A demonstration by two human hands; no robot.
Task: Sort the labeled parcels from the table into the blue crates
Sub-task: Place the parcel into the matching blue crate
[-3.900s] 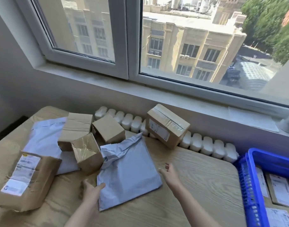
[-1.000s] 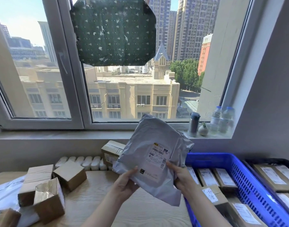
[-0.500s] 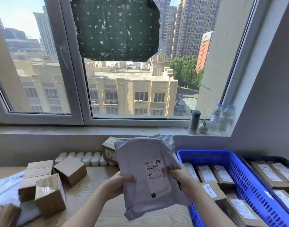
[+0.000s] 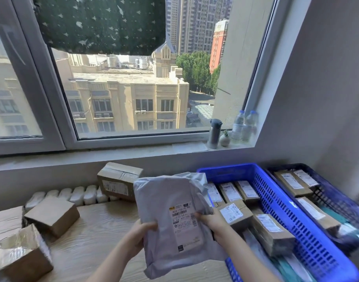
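Two hands grip one mailer (image 4: 164,198). Your left hand (image 4: 142,235) pinches its left edge with the thumb on the front, and your right hand (image 4: 211,222) holds the right edge beside the label (image 4: 184,222). The mailer hangs upright with its label facing you, over the table (image 4: 105,231) and just beside the near crate (image 4: 276,202).

The bag is soft and slick, so a loose pinch could let it sag or slide out. The near crate is already packed with boxes. A mailer dropped flat there may cover their labels or ride up over the rim. The print is too small for me to tell which crate it belongs in, and a misread would missort it.

Reaching the far crate (image 4: 337,200) means lifting over the near crate's wall. More boxes (image 4: 52,216) wait on the table at your left. One box (image 4: 119,180) leans at the wall on a row of white packs (image 4: 72,195). The flask (image 4: 214,133) and bottles (image 4: 243,127) stand on the sill, well apart from your hands.
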